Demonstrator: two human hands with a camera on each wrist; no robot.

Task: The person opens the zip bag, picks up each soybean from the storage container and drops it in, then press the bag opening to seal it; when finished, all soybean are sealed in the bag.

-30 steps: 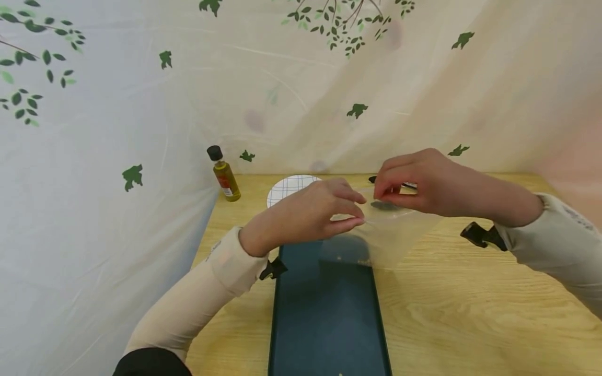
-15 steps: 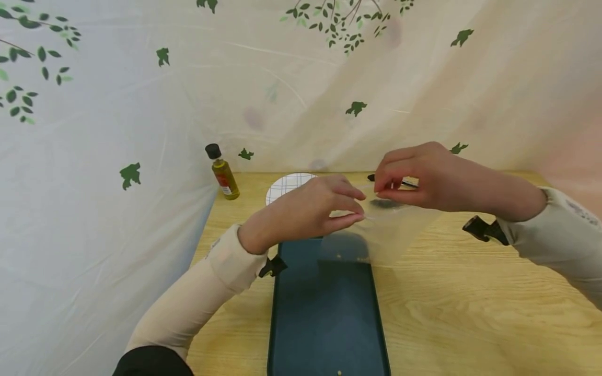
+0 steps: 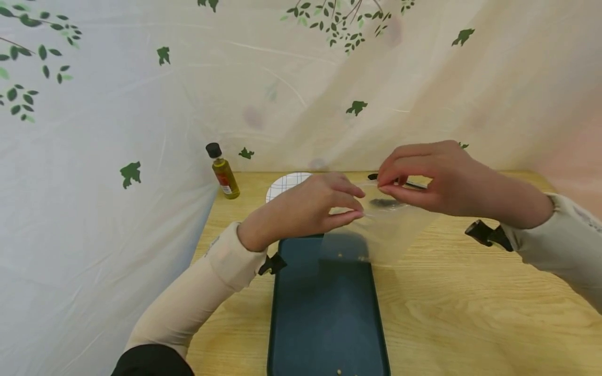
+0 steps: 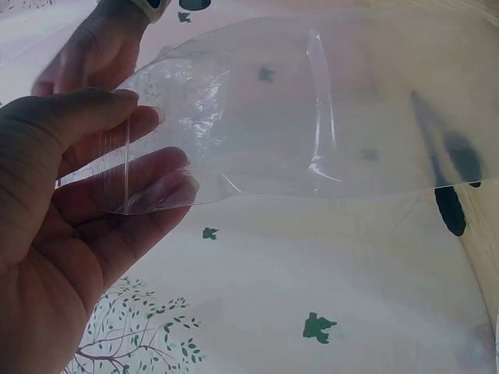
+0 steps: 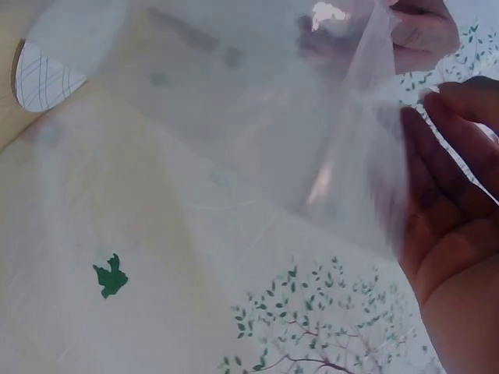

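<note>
We hold a clear bag (image 3: 381,230) between our hands, above the tray (image 3: 326,313). Our left hand (image 3: 305,209) pinches its left rim; our right hand (image 3: 423,177) pinches the right rim.

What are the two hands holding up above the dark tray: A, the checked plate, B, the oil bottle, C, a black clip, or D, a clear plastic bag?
D: the left hand and right hand each pinch the top edge of a clear plastic bag hanging over the far end of the dark tray, while the oil bottle and the plate stay on the table.
</note>
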